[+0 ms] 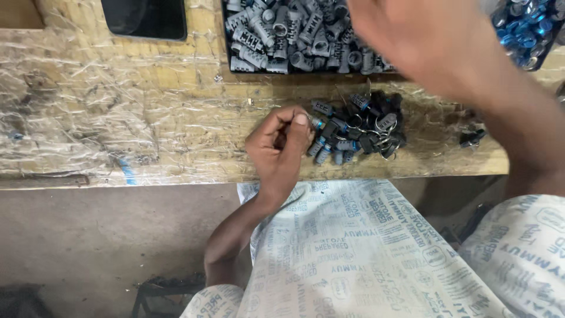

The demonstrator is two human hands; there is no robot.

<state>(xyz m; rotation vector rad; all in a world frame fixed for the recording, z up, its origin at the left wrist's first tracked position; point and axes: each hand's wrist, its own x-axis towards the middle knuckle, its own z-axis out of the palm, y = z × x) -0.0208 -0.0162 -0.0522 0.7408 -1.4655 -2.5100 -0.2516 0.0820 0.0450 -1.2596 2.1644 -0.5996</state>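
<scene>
My left hand [279, 144] rests on the wooden bench [147, 106] with its fingers curled; thumb and forefinger pinch something small that I cannot make out. Just right of it lies a pile of small dark cylinders with wire rings [359, 126]. My right hand [424, 35] is raised and blurred over the black tray of grey cylinders [294, 35] at the back. Whether it holds anything is not visible.
A tray of blue round pieces [527, 29] sits at the back right. A dark flat tablet-like object [146, 17] lies at the back left. Crinkled clear film covers the bench. A few dark parts [472, 137] lie to the right. My lap is under printed white cloth [353, 253].
</scene>
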